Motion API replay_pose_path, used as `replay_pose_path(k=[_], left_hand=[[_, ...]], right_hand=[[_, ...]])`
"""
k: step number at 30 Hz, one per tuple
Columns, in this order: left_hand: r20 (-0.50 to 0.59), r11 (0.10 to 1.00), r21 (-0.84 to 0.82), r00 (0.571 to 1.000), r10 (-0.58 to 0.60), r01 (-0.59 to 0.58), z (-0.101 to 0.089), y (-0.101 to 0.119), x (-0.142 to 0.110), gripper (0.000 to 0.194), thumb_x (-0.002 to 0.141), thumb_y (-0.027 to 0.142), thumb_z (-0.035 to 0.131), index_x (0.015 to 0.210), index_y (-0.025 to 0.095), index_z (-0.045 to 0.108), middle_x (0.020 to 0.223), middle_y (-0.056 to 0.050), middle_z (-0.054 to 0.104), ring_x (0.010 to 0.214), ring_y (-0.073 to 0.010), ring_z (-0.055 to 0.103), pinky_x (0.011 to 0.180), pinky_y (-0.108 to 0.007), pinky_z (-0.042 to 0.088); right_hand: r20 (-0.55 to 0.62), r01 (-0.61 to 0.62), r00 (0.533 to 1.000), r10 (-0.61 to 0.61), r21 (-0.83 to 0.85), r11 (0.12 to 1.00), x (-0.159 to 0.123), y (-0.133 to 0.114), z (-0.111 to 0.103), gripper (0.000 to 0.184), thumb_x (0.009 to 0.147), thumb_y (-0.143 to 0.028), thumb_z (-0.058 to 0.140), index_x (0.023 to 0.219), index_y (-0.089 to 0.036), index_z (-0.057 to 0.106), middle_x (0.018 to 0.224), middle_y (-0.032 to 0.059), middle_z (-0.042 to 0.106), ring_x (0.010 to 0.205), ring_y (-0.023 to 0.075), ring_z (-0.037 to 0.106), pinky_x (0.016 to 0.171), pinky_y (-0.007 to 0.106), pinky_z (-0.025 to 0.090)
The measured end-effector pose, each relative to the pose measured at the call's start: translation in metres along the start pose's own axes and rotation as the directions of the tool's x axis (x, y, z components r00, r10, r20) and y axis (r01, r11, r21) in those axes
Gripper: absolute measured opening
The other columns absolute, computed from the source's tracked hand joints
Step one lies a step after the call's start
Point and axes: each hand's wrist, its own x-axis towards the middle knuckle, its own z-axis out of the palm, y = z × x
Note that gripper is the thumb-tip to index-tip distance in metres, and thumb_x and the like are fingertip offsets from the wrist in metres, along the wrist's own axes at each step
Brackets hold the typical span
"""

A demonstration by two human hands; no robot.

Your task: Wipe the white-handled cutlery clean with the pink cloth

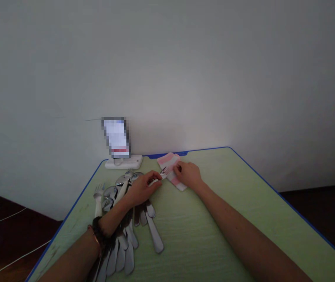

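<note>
My left hand (144, 187) is closed on a fork (164, 173), its tines pointing right and away from me. A pink and white striped cloth (170, 158) lies flat near the far edge, under and beyond those tines. My right hand (189, 174) pinches the cloth's right side with curled fingers, close to the fork's tip. Beneath my left hand and forearm spreads a heap of metal cutlery (129, 256), with spoon bowls (110, 192) at its far end and handles fanned towards me. Another fork (98, 194) with a pale handle rests left of the heap.
The pale green table (214, 243) has a blue rim and stands against a grey wall (167, 70). At the far left corner a phone (117, 138), blurred out, leans upright above a white power bank-like block (135, 161). White cables (17, 257) run across the dark floor.
</note>
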Motion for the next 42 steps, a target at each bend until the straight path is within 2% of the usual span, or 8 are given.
replay_pose_path(k=[4,7,10,14,31,34,38,42], left_hand=[[-0.02,0.994,-0.107,0.999,-0.038,0.036,0.0,0.003,0.0,0.028,0.084,0.04,0.042,0.092,0.018,0.057,0.059,0.005,0.05,0.054,-0.0109,0.046,0.051,-0.021,0.035],[-0.083,0.981,-0.182,0.993,-0.088,0.071,0.0,0.004,0.001,0.033,0.085,0.043,0.038,0.095,0.018,0.056,0.06,0.004,0.051,0.051,-0.0101,0.046,0.048,-0.02,0.036],[-0.113,0.986,-0.153,0.99,-0.087,0.069,0.0,0.004,0.001,0.031,0.084,0.042,0.04,0.099,0.018,0.055,0.061,0.004,0.052,0.05,-0.0096,0.045,0.048,-0.02,0.036],[-0.084,0.993,-0.115,0.995,-0.044,0.034,0.0,0.004,0.0,0.026,0.082,0.037,0.044,0.096,0.018,0.056,0.06,0.005,0.05,0.051,-0.0092,0.044,0.048,-0.019,0.035],[-0.1,0.987,-0.157,0.993,-0.056,0.04,0.001,0.002,0.0,0.023,0.078,0.025,0.045,0.098,0.018,0.052,0.062,0.005,0.051,0.05,-0.0082,0.044,0.047,-0.018,0.036],[-0.138,0.982,-0.185,0.988,-0.069,0.042,0.002,0.001,0.0,0.031,0.073,0.018,0.046,0.104,0.019,0.05,0.073,0.004,0.053,0.049,-0.0066,0.042,0.046,-0.017,0.037],[-0.195,0.967,-0.249,0.975,-0.105,0.055,0.003,0.002,0.0,0.04,0.071,0.014,0.045,0.11,0.02,0.045,0.079,0.004,0.05,0.052,-0.0069,0.043,0.046,-0.017,0.041],[-0.279,0.961,-0.278,0.956,-0.09,0.009,0.004,0.002,0.0,0.044,0.068,0.012,0.046,0.111,0.02,0.044,0.086,0.001,0.051,0.061,-0.0089,0.048,0.053,-0.02,0.047]], right_hand=[[-0.023,0.005,1.0,-0.005,0.0,1.0,0.0,0.0,0.001,0.034,0.087,-0.039,0.035,0.085,-0.022,0.064,0.082,0.0059,0.069,0.073,0.0185,0.062,0.06,0.026,0.036],[-0.025,0.008,1.0,-0.009,-0.004,1.0,0.0,0.0,0.001,0.034,0.087,-0.039,0.035,0.085,-0.022,0.064,0.081,0.006,0.069,0.073,0.0187,0.062,0.059,0.026,0.035],[-0.021,0.008,1.0,-0.008,-0.002,1.0,0.0,0.001,0.002,0.034,0.087,-0.039,0.035,0.087,-0.022,0.064,0.082,0.0063,0.069,0.074,0.0182,0.062,0.06,0.026,0.035],[-0.031,0.006,1.0,-0.006,0.0,1.0,0.0,0.0,0.002,0.035,0.087,-0.039,0.034,0.085,-0.021,0.064,0.081,0.0061,0.069,0.073,0.0179,0.062,0.059,0.026,0.035],[-0.045,0.027,0.999,-0.025,0.042,0.999,0.001,0.002,0.002,0.033,0.086,-0.038,0.036,0.08,-0.02,0.063,0.075,0.0064,0.068,0.068,0.0184,0.06,0.055,0.026,0.029],[-0.001,0.138,0.99,-0.139,0.11,0.984,0.0,0.002,-0.002,0.032,0.085,-0.039,0.039,0.077,-0.018,0.062,0.071,0.005,0.066,0.063,0.0153,0.056,0.054,0.026,0.027],[0.052,0.329,0.934,-0.352,0.257,0.909,-0.002,0.001,-0.007,0.032,0.083,-0.044,0.045,0.077,-0.016,0.06,0.069,0.0031,0.062,0.059,0.0123,0.051,0.056,0.025,0.027],[-0.017,0.448,0.885,-0.466,0.305,0.84,-0.006,-0.001,-0.007,0.038,0.073,-0.047,0.059,0.093,-0.015,0.057,0.088,0.0074,0.061,0.076,0.0169,0.052,0.068,0.028,0.032]])
